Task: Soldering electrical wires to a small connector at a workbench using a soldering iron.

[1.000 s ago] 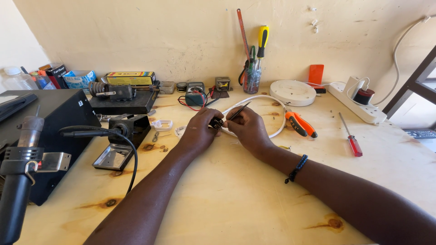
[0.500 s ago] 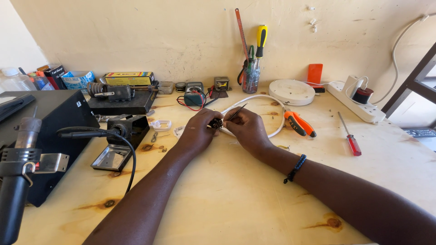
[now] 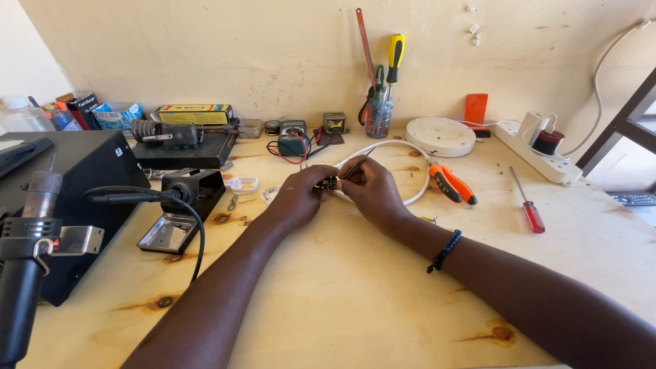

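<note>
Two bare forearms reach across a pale plywood workbench (image 3: pixel 328 287), the right wrist ringed by a dark beaded bracelet (image 3: pixel 444 251). At the left edge stands a black hot-air tool (image 3: pixel 27 273) on a dark box, its cable looping toward a small metal stand (image 3: pixel 167 229).

Mid-bench, the left hand (image 3: pixel 297 198) and right hand (image 3: pixel 372 191) meet over a small dark electronic part (image 3: pixel 328 183). The left hand's fingers are curled shut around the part, pinching it just above the wood; the right hand is also closed, its fingertips on the part's other side and on a thin dark wire or probe (too small to tell which) slanting up from it. A loop of white cable (image 3: pixel 417 195) lies around and behind the hands.

As a judgement, the work looks to be in mid-course: the part is in hand and being fiddled with, while the hot-air tool sits unheld and the orange-handled pliers (image 3: pixel 452 184) and red screwdriver (image 3: pixel 526 208) lie untouched to the right. Whether any joint or connection on the part is finished cannot be made out.

Farther back rest a small meter with red and black leads (image 3: pixel 294 142), a jar of tools (image 3: pixel 377 116), a round white fitting (image 3: pixel 441 137) and a white power strip (image 3: pixel 540 152) along the wall.
</note>
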